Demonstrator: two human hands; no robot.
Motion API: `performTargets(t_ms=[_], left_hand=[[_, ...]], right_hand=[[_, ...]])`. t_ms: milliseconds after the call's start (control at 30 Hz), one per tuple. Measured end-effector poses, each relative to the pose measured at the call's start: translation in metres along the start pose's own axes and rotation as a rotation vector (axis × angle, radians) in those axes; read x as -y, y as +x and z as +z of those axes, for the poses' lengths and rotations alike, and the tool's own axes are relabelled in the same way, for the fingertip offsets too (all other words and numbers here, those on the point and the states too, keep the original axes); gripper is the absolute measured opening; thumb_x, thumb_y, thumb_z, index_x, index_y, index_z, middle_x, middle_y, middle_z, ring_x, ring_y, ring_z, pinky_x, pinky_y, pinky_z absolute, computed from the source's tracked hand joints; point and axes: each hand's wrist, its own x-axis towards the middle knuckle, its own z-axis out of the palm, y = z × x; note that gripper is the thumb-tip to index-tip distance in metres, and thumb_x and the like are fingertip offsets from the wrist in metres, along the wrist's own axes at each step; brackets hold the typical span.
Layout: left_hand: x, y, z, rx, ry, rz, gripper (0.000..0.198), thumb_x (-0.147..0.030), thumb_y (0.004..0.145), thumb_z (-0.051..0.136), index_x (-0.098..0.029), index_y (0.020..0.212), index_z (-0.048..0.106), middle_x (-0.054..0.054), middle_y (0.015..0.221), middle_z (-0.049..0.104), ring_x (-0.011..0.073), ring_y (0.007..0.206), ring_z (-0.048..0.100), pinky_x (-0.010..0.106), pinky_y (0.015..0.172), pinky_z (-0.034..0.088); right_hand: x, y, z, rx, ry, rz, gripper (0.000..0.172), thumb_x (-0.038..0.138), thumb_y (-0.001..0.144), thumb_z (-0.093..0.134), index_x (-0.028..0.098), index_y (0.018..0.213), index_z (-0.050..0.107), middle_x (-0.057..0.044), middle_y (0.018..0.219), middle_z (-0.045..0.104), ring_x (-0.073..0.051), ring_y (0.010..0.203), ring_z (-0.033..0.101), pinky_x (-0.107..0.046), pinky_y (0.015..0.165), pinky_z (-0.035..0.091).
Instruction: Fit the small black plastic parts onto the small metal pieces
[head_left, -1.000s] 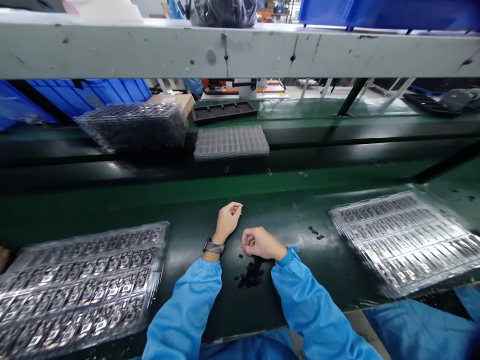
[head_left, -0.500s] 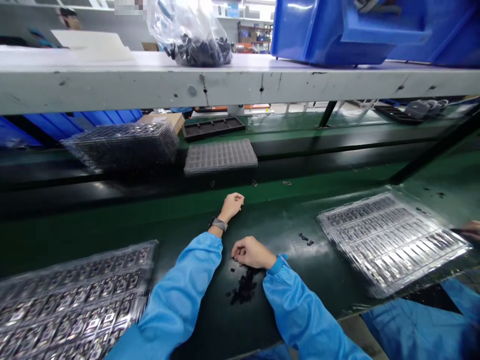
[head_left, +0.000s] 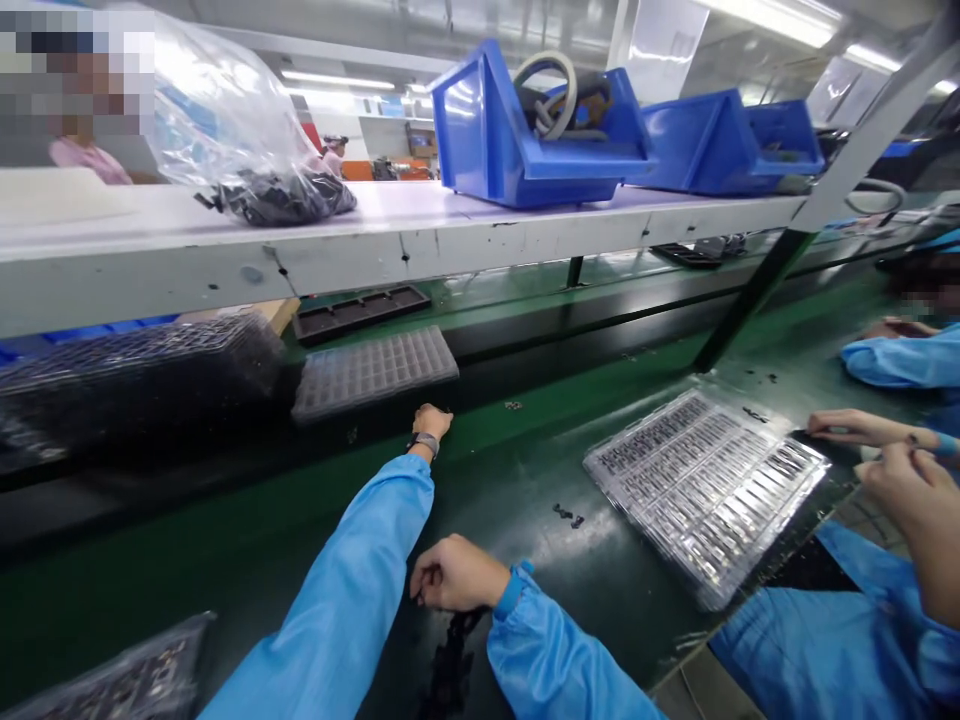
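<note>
My left hand point(head_left: 431, 421) is stretched far forward across the green bench, fingers curled shut, close to the front edge of a clear compartment tray point(head_left: 373, 371); what it holds, if anything, is hidden. My right hand point(head_left: 452, 574) rests as a closed fist on the dark mat near me, just above a small pile of black parts point(head_left: 454, 650). Whether it grips a part I cannot make out. Both arms wear blue sleeves, and a watch sits on the left wrist.
A clear tray of metal parts point(head_left: 705, 483) lies to the right, two loose black parts point(head_left: 568, 516) beside it. A co-worker's hands point(head_left: 892, 480) work at the right edge. Overhead, a white shelf point(head_left: 420, 235) carries blue bins point(head_left: 525, 130) and a plastic bag point(head_left: 247, 140). Stacked dark trays point(head_left: 135, 385) stand at left.
My left arm has reached further forward towards the clear compartment tray. My view has swung up and to the right, showing the shelf top and a co-worker. My right fist stayed by the pile.
</note>
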Motion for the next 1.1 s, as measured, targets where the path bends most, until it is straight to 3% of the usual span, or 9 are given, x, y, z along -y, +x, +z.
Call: performTargets(t_ms=[100, 300, 400, 500, 667, 800, 933, 1100], left_hand=[[0.002, 0.002, -0.001, -0.019, -0.056, -0.098, 0.02, -0.025, 0.072, 0.081, -0.016, 0.085, 0.07, 0.027, 0.114, 0.072, 0.0424, 0.115, 0.068, 0.046, 0.092, 0.051], [-0.001, -0.01, -0.006, -0.076, -0.287, -0.127, 0.025, -0.018, 0.066, 0.084, -0.02, 0.082, 0.065, 0.019, 0.109, 0.074, 0.0365, 0.114, 0.068, 0.041, 0.088, 0.052], [-0.004, -0.019, -0.016, -0.063, -0.493, -0.125, 0.03, -0.017, 0.067, 0.083, -0.017, 0.089, 0.062, 0.013, 0.092, 0.074, 0.0249, 0.088, 0.072, 0.032, 0.071, 0.052], [0.002, -0.037, -0.037, -0.023, -0.734, -0.12, 0.033, -0.017, 0.071, 0.081, -0.014, 0.096, 0.06, 0.005, 0.078, 0.068, 0.0125, 0.062, 0.063, 0.023, 0.056, 0.044], [0.05, -0.106, -0.079, 0.009, -1.118, -0.085, 0.032, -0.016, 0.074, 0.079, -0.012, 0.102, 0.064, 0.002, 0.08, 0.066, 0.0076, 0.059, 0.057, 0.019, 0.054, 0.043], [0.105, -0.18, -0.091, 0.063, -1.445, -0.138, 0.04, -0.012, 0.067, 0.084, -0.01, 0.104, 0.07, 0.002, 0.077, 0.065, 0.0072, 0.054, 0.053, 0.019, 0.047, 0.039], [0.136, -0.232, -0.087, 0.135, -1.401, -0.172, 0.052, -0.02, 0.065, 0.089, -0.01, 0.113, 0.071, 0.003, 0.079, 0.067, 0.0079, 0.055, 0.053, 0.02, 0.048, 0.04], [0.136, -0.257, -0.082, 0.182, -1.24, -0.057, 0.055, -0.032, 0.069, 0.089, -0.012, 0.115, 0.068, 0.002, 0.077, 0.067, 0.009, 0.056, 0.055, 0.021, 0.05, 0.039]], right_hand=[[0.0, 0.001, 0.002, -0.009, 0.014, -0.002, 0.024, 0.002, 0.069, 0.066, 0.019, 0.084, 0.074, 0.002, 0.079, 0.078, -0.015, 0.077, 0.075, -0.018, 0.071, 0.05], [0.0, 0.0, 0.002, -0.059, 0.124, 0.002, 0.021, 0.001, 0.069, 0.065, 0.019, 0.08, 0.068, 0.003, 0.072, 0.075, -0.015, 0.071, 0.073, -0.018, 0.069, 0.05], [-0.002, 0.0, 0.0, -0.087, 0.257, 0.026, 0.02, 0.001, 0.068, 0.062, 0.018, 0.079, 0.065, 0.003, 0.072, 0.074, -0.012, 0.06, 0.068, -0.018, 0.061, 0.049], [-0.009, 0.001, 0.002, -0.101, 0.395, 0.077, 0.022, -0.001, 0.068, 0.057, 0.018, 0.079, 0.062, 0.003, 0.074, 0.074, -0.009, 0.05, 0.062, -0.016, 0.053, 0.047], [-0.02, 0.005, 0.011, -0.127, 0.486, 0.116, 0.022, 0.0, 0.068, 0.054, 0.018, 0.08, 0.06, 0.002, 0.074, 0.074, -0.008, 0.048, 0.062, -0.015, 0.049, 0.045], [-0.019, 0.006, 0.017, -0.121, 0.548, 0.116, 0.02, 0.002, 0.068, 0.055, 0.018, 0.08, 0.058, 0.002, 0.072, 0.074, -0.009, 0.047, 0.063, -0.017, 0.048, 0.047], [-0.014, 0.004, 0.016, -0.135, 0.656, 0.121, 0.019, 0.006, 0.066, 0.061, 0.019, 0.079, 0.056, 0.0, 0.073, 0.076, -0.011, 0.049, 0.066, -0.02, 0.051, 0.051], [-0.01, -0.002, 0.008, -0.168, 0.761, 0.085, 0.021, 0.02, 0.069, 0.075, 0.019, 0.08, 0.056, -0.004, 0.076, 0.079, -0.015, 0.055, 0.071, -0.024, 0.059, 0.055]])
